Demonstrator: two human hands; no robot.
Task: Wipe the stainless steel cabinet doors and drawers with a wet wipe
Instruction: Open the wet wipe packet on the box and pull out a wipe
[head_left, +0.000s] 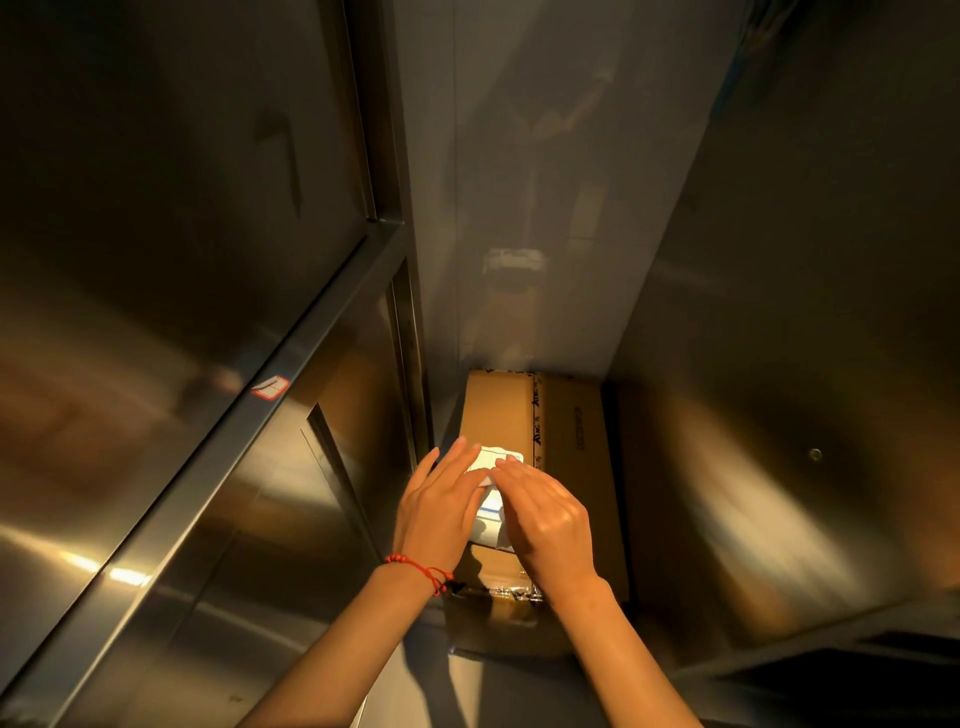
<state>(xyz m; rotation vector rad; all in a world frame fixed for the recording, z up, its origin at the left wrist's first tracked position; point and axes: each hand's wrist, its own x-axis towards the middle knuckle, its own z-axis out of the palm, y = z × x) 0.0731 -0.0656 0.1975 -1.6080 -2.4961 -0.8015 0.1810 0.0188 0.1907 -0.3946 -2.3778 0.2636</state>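
Note:
A white wet-wipe pack (491, 512) lies on a cardboard box (571, 467) low in the middle of the head view. My left hand (441, 506), with a red string bracelet at the wrist, rests on the pack's left side. My right hand (545, 519) lies over its right side, fingertips pinching a white flap or wipe (493, 465) at the pack's top. Both hands hide most of the pack. Stainless steel cabinet doors (171, 260) fill the left, with a small red-edged sticker (270, 387) on the frame between them.
A steel panel (810, 338) rises on the right, close beside the box, with a small round fitting (815, 454). A steel back wall (519, 182) stands behind the box. The box sits in a narrow gap between the steel surfaces.

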